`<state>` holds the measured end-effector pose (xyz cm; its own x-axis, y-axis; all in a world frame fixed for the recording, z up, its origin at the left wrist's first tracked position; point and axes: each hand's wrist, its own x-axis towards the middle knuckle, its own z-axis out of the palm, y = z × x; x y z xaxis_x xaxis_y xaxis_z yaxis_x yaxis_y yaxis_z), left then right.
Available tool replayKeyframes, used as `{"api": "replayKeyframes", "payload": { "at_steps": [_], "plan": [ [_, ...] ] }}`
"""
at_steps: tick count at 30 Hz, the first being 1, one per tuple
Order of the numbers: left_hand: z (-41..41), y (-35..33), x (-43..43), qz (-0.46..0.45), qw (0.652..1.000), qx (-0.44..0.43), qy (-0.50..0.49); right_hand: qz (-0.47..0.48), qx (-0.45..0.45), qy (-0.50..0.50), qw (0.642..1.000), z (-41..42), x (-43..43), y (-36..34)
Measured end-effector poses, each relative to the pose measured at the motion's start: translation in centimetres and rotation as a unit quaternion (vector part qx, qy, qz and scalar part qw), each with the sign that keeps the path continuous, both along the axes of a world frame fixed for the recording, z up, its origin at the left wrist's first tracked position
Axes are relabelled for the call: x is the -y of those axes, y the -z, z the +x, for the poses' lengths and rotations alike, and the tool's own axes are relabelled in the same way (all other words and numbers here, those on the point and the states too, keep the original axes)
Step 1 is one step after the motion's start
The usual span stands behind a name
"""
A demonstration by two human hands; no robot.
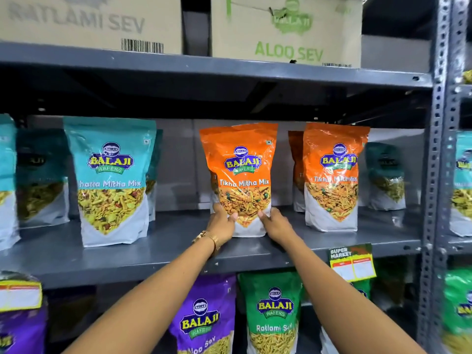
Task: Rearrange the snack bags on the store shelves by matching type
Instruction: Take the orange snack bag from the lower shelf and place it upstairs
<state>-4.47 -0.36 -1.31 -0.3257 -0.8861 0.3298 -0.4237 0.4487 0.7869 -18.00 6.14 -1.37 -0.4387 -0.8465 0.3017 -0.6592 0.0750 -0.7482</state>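
The head camera looks at a grey metal shelf (153, 241) with a perforated upright post (438, 149) at its right end. On the board above stand two brown cardboard cartons, one printed "Ratlami Sev" (89, 21) and one printed "Aloo Sev" (286, 29). A yellow and green "Super Market" price tag (352, 263) hangs from the shelf's front lip to the right of the arms.

On the middle shelf, a teal plastic "Khatta Mitha Mix" pouch (111, 180) stands upright at the left, with more teal pouches behind and beside it, and another dim teal pouch (385, 175) far back at the right. A second orange "Tikha Mitha Mix" pouch (333, 177) stands upright near the right post, another orange one just behind it. Below, a purple "Aloo Sev" pouch (204, 318) and a green "Ratlami Sev" pouch (272, 315) stand side by side, partly crossed by the forearms.

The orange plastic "Tikha Mitha Mix" pouch (241, 172), clear window showing the fried mix, stands upright in the open gap between the teal and orange groups, its white base on the shelf board. The left hand (222, 226), a gold bracelet (209, 238) at its wrist, clasps the pouch's lower left corner, thumb on the front. The right hand (274, 224) clasps the lower right corner likewise, fingers wrapped behind the bag and hidden.
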Motion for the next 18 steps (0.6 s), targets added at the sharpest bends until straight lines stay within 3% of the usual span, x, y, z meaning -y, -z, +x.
{"api": "replayKeyframes", "payload": {
  "at_steps": [10,18],
  "plan": [
    [-0.4,0.8,1.6,0.017,0.995,-0.042,-0.093,0.046,-0.066,0.058,0.995,0.0,2.4,0.7],
    [-0.3,0.9,1.7,0.023,0.992,-0.052,-0.109,0.032,-0.083,0.054,0.995,-0.1,2.4,1.1]
  ]
}}
